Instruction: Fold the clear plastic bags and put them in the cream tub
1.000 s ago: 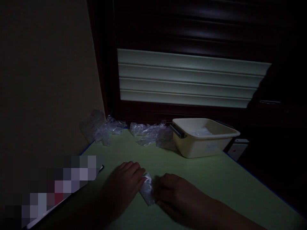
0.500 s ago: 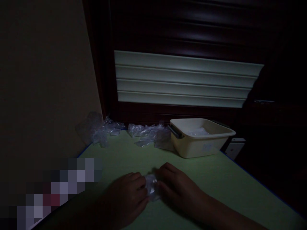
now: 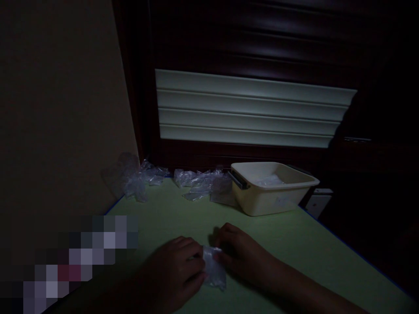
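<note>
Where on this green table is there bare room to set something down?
Bare green table lies between the cream plastic tub and the right hand, and between crumpled clear bags and the left hand. Crowded: back edge.

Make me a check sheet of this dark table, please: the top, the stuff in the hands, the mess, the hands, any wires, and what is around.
Surface: green table top with a blue edge, dimly lit.
Job's things: small clear plastic bag, crumpled, lying on the table between both hands.
Clutter: crumpled clear plastic bags along the far edge; more clear wrap in the far left corner; cream tub with a dark handle, something pale inside.
Hands: left hand and right hand both pinch the small bag, fingers curled.
Cables: nothing seen.
Surroundings: plain wall at left; dark slatted shutter with a lit pale band behind the table.
</note>
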Action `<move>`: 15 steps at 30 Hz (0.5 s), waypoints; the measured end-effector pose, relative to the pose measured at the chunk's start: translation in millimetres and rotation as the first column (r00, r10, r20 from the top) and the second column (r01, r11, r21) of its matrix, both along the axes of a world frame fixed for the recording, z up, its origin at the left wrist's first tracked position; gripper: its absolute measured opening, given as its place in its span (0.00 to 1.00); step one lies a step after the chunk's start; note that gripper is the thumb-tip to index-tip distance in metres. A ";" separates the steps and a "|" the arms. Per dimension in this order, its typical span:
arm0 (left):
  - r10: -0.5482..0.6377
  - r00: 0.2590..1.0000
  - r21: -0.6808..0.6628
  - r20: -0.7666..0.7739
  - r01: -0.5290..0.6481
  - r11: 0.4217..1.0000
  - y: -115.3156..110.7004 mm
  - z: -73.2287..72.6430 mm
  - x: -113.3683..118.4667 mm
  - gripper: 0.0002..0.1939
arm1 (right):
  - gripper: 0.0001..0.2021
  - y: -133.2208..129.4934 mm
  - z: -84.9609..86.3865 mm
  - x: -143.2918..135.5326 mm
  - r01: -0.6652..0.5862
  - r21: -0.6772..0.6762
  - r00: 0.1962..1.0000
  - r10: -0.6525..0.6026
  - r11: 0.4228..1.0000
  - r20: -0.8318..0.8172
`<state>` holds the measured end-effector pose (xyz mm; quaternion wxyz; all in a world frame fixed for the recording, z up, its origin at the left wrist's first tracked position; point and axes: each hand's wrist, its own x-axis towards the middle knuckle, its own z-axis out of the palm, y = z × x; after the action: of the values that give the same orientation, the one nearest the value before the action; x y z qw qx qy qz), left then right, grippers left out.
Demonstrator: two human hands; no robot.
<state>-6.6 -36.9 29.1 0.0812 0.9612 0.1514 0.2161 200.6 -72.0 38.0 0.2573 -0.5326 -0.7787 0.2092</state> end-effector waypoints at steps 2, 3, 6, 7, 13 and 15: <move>0.057 0.995 -0.064 0.076 -0.052 0.997 2.2 -1.0 0.7 0.05 | 0.08 0.1 -0.4 -0.9 0.023 -0.034 0.998 -0.025 0.999 -0.051; 0.103 0.988 -0.119 0.111 -0.090 0.989 3.7 -1.4 1.2 0.05 | 0.07 -0.2 -0.6 -1.6 0.026 -0.058 0.995 -0.031 0.998 -0.094; 0.287 0.948 -0.334 0.136 -0.229 0.914 8.9 -1.6 3.4 0.06 | 0.04 -2.5 -0.6 -3.7 0.000 -0.108 0.966 -0.028 0.994 -0.257; 0.341 0.932 -0.408 0.123 -0.265 0.873 10.4 -1.5 4.4 0.06 | 0.03 -3.5 -0.1 -4.1 -0.008 -0.101 0.955 -0.023 0.995 -0.297; 0.351 0.929 -0.821 0.121 -0.104 0.561 12.0 -2.5 9.2 0.13 | 0.02 -7.9 5.9 -4.2 0.000 0.032 0.895 0.015 0.999 -0.446; 0.348 0.934 -0.837 0.081 -0.126 0.533 12.2 -2.6 9.3 0.14 | 0.04 -7.0 6.2 -4.6 -0.001 0.003 0.851 0.003 1.000 -0.526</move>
<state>2.7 -24.6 26.5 0.5047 0.7492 0.3531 0.2436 196.0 -79.0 44.2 0.4606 -0.4541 -0.6796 0.3462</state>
